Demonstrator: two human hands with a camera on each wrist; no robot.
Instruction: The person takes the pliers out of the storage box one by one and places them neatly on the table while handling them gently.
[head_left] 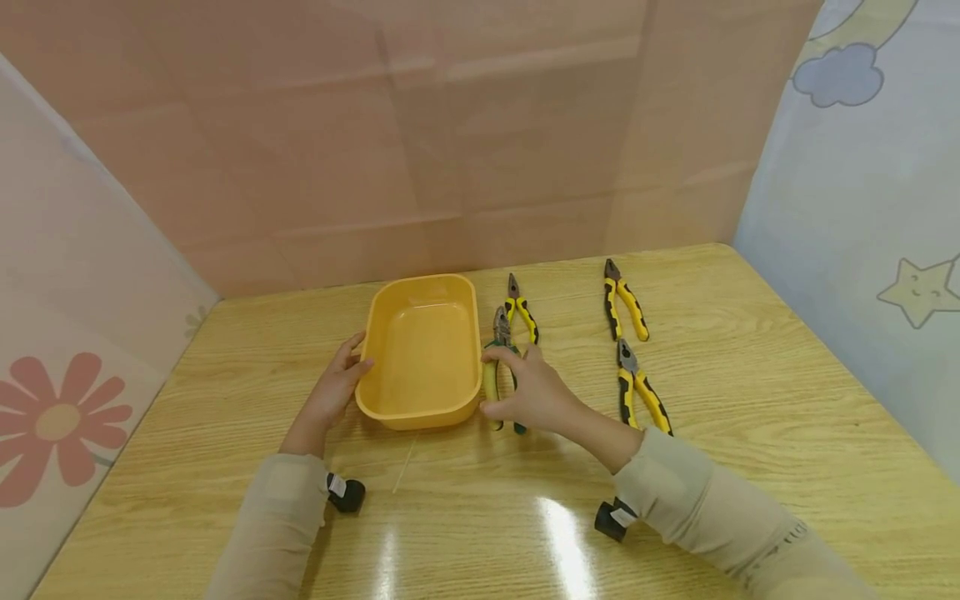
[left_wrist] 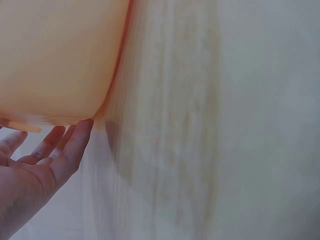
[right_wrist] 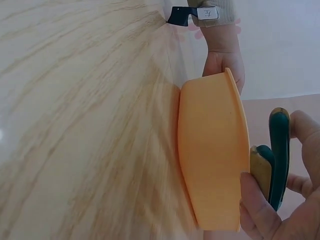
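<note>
A yellow plastic basin [head_left: 423, 358] with rounded corners stands on the table, and its inside shows nothing in it. My left hand [head_left: 335, 393] grips its left side, thumb over the rim, fingers [left_wrist: 75, 145] against the outer wall. Beside the basin's right wall, my right hand [head_left: 536, 396] holds combination pliers [head_left: 502, 325] by their green-and-yellow handles, jaws pointing away from me. In the right wrist view these handles [right_wrist: 280, 150] sit between thumb and fingers, level with the basin's rim. Just behind them lie smaller yellow-and-black pliers [head_left: 513, 287].
Farther right lie two yellow-and-black pliers, one at the back [head_left: 612, 273] and one nearer [head_left: 627, 360], partly behind my right forearm. A pinkish curtain [head_left: 450, 150] hangs along the table's far edge. Patterned cloth panels flank the wooden table [head_left: 750, 375].
</note>
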